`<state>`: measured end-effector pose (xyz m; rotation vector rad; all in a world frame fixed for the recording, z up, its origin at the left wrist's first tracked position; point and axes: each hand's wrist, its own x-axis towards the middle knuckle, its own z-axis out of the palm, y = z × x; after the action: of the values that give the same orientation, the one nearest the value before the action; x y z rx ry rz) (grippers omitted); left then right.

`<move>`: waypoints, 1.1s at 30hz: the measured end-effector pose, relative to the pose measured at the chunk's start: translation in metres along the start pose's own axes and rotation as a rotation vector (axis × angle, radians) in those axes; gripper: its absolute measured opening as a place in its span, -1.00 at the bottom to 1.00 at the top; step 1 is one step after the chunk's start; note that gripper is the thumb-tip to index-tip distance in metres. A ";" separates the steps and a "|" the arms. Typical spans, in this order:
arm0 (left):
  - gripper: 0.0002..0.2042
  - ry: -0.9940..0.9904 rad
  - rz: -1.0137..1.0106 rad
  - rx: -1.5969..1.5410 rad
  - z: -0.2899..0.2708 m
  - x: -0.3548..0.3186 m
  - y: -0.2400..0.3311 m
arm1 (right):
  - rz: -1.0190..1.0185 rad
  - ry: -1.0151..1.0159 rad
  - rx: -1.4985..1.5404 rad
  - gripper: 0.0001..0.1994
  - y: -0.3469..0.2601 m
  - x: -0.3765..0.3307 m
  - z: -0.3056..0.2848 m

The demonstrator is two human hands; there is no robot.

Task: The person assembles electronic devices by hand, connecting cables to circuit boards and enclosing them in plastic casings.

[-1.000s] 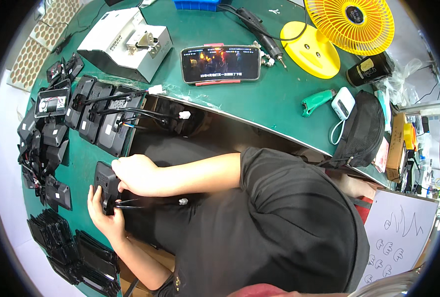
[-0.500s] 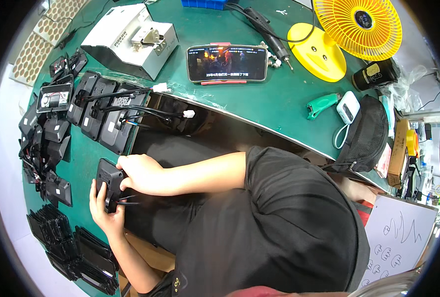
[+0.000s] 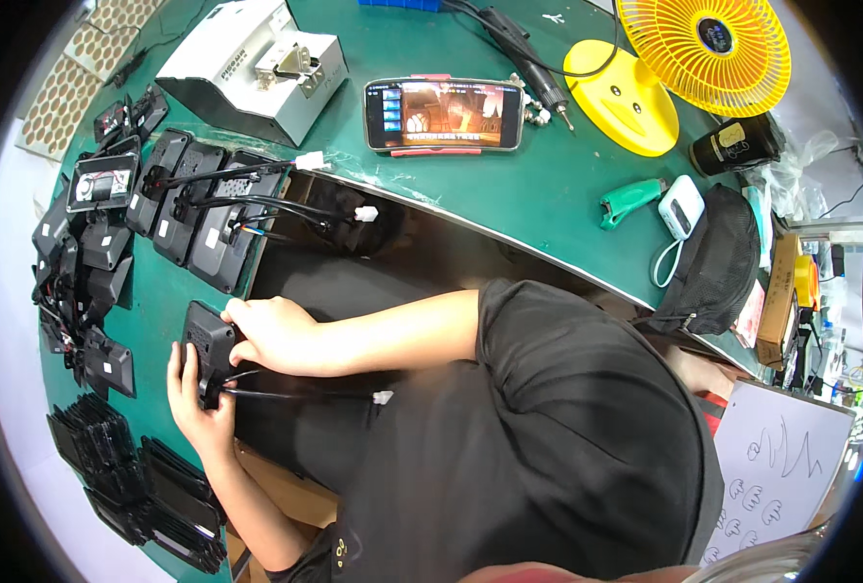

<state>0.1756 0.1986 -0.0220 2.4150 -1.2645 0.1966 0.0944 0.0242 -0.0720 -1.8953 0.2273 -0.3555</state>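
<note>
Between both my hands is a black plastic housing [image 3: 208, 335] with a pattern of small holes on its upper face, at the table's near-left edge. My right hand [image 3: 278, 337] grips its right side, fingertips at the top corner and thumb lower down. My left hand [image 3: 201, 408] cradles the lower end, with fingers stretched along the left side and the thumb near the cable exit. From there a black cable [image 3: 295, 394] runs right over my dark clothing to a white plug [image 3: 383, 397]. The housing's underside is hidden.
Several similar housings with cables [image 3: 219, 228] lie beyond my hands, and more are heaped at the far left [image 3: 106, 243]. Stacked thin black panels [image 3: 96, 442] stand nearer me. A white machine [image 3: 256, 73], a phone [image 3: 443, 115], a screwdriver [image 3: 533, 73] and a yellow fan [image 3: 626, 102] occupy the back.
The cable and its white plug now stretch out to the right of the housing, where only short wire ends showed before. The housing has turned slightly in my hands. The phone's picture is different.
</note>
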 end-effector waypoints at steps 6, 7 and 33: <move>-0.28 -0.057 -0.042 0.087 -0.004 -0.006 -0.003 | 0.035 0.017 0.221 -0.47 0.013 -0.005 0.015; -0.24 -0.059 -0.042 0.160 -0.001 -0.005 0.000 | 0.006 0.029 0.238 -0.45 0.017 -0.004 0.016; -0.22 -0.050 -0.141 0.164 -0.008 -0.010 0.003 | -0.135 0.028 0.421 -0.77 0.056 -0.028 0.007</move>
<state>0.1679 0.2085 -0.0170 2.6526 -1.1334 0.2080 0.0713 0.0201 -0.1306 -1.4932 0.0362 -0.4810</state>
